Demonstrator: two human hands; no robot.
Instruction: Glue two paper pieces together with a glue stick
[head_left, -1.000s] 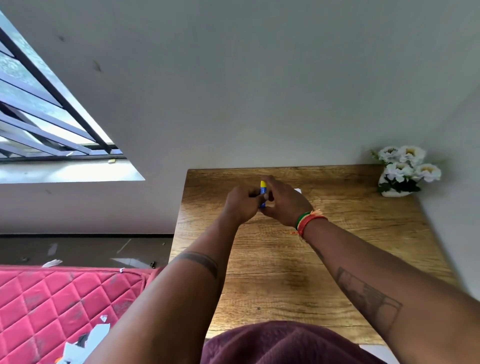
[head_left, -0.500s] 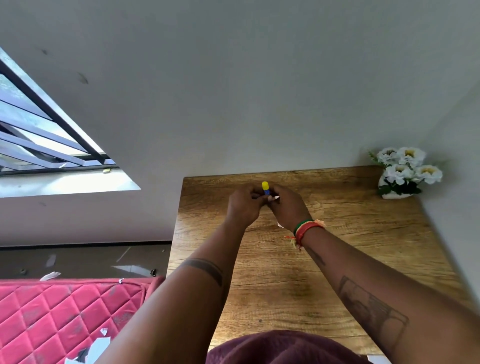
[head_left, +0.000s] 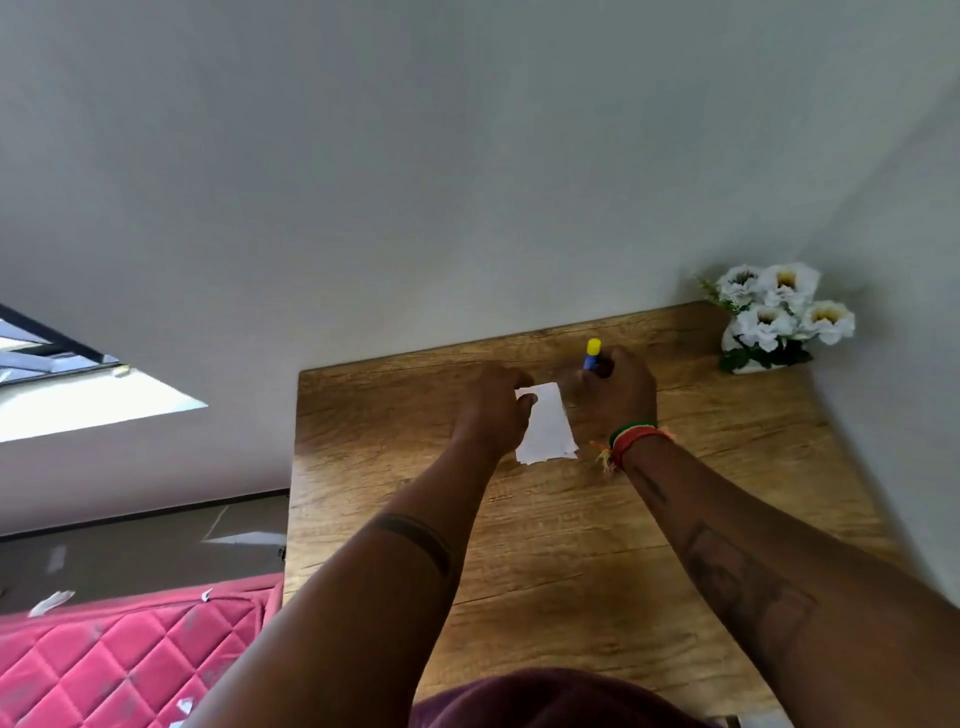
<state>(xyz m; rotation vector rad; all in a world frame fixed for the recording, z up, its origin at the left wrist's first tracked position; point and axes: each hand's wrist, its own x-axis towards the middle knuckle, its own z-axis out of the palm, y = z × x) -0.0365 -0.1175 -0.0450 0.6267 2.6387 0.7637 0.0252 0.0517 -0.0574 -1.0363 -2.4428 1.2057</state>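
Note:
A white torn paper piece lies on the wooden table toward its far side. My left hand rests on the paper's left edge, fingers curled over its top corner. To the right of the paper, my right hand grips a blue glue stick with a yellow end sticking up above the fist. Whether a second paper piece lies under the first I cannot tell.
A small pot of white flowers stands at the table's far right corner against the wall. Left of the table is a pink quilted mattress with paper scraps on it and on the floor.
Both hands were together holding the glue stick. Now they have parted: the right hand keeps the stick, moved right; the left hand has come down on the now visible paper.

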